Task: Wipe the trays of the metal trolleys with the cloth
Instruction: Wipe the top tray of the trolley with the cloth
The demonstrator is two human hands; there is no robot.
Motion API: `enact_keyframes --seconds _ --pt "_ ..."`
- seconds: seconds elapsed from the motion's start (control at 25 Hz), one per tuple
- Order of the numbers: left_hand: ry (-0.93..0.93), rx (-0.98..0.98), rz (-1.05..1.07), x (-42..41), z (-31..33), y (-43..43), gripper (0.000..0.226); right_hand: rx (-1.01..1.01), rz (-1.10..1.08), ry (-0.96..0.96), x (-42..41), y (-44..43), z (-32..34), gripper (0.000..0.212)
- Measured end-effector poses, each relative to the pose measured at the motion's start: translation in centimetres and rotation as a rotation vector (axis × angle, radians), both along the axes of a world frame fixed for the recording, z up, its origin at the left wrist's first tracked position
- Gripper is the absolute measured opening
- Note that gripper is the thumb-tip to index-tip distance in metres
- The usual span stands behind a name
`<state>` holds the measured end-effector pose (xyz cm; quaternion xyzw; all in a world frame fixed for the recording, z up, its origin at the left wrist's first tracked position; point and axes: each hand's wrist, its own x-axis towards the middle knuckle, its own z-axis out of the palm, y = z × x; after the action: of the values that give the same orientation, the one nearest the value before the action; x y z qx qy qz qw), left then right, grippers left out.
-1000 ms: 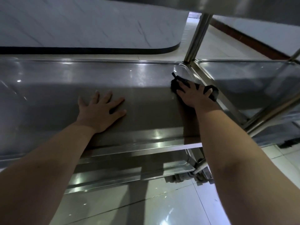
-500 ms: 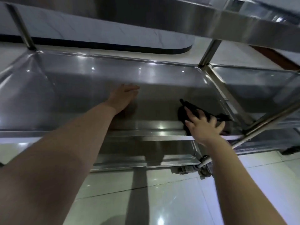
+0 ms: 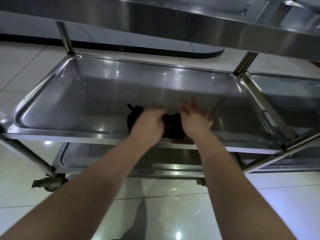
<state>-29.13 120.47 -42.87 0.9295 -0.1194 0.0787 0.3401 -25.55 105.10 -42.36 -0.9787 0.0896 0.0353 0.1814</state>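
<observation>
A black cloth [image 3: 173, 126] lies bunched on the middle tray [image 3: 103, 94] of the metal trolley, close to the tray's front rim. My left hand [image 3: 149, 119] lies on top of the cloth's left part, its fingers blurred and pointing right. My right hand [image 3: 195, 118] is at the cloth's right edge with its fingers straight and pointing away from me. Part of the cloth is hidden under both hands.
The trolley's top tray [image 3: 190, 19] overhangs close above. A lower tray [image 3: 103, 158] sits beneath. A second trolley's tray [image 3: 285, 90] adjoins on the right. Upright posts [image 3: 66, 38] stand at the corners, and a castor [image 3: 50, 183] rests on the glossy tiled floor.
My right hand slid the cloth from the tray's right side to the front middle. My left hand left the tray floor and came onto the cloth. The view pulled back and leftwards.
</observation>
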Motion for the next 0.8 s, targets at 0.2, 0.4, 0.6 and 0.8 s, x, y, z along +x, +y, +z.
enact_keyframes --seconds 0.2,0.4,0.6,0.8 --pt "0.166 0.535 0.065 0.2 -4.3 -2.0 0.051 0.205 0.143 0.009 0.6 -0.3 -3.0 0.047" --pt "0.332 0.559 0.187 11.0 -4.1 3.3 0.052 -0.202 0.224 -0.032 0.8 -0.3 -5.7 0.054" --pt "0.322 0.583 0.074 16.1 -2.3 2.2 0.051 -0.237 0.235 -0.023 1.4 -0.5 -6.6 0.057" --pt "0.179 0.622 -0.051 4.7 -3.7 5.6 0.054 -0.237 0.220 -0.026 1.4 -0.6 -6.5 0.057"
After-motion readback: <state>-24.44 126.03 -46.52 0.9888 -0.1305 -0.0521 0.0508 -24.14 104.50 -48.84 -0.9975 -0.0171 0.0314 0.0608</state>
